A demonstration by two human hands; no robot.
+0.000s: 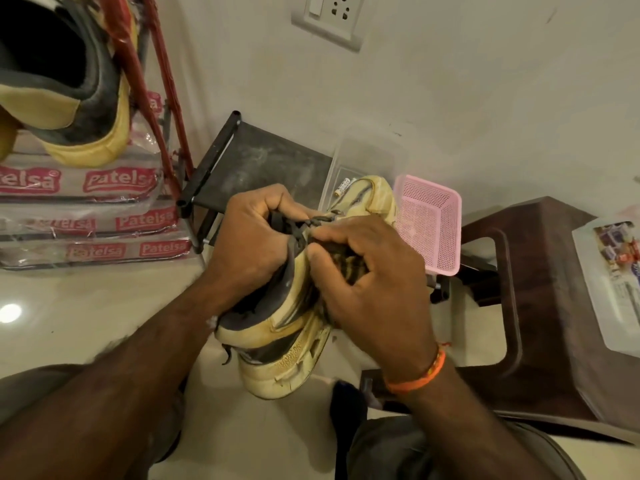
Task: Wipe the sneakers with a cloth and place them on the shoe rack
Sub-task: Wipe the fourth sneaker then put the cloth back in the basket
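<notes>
A cream-yellow sneaker (287, 344) with a grey collar and dark laces is held in the air at the centre, heel toward me. My left hand (252, 237) grips it at the tongue and laces. My right hand (374, 282) holds a crumpled dark striped cloth (346, 258) pressed against the sneaker's side. The matching sneaker (79, 91) sits high at the upper left on a red-framed rack (166, 98). A low black shoe rack (256, 164) stands against the wall behind my hands.
A clear plastic box (370, 150) and a pink mesh basket (429, 223) sit on the black rack. Stacked plastic-wrapped "Patelsa" packs (104, 216) lie at the left. A brown plastic stool (540, 306) carrying a white container (613, 282) stands at the right. A wall socket (332, 19) is above.
</notes>
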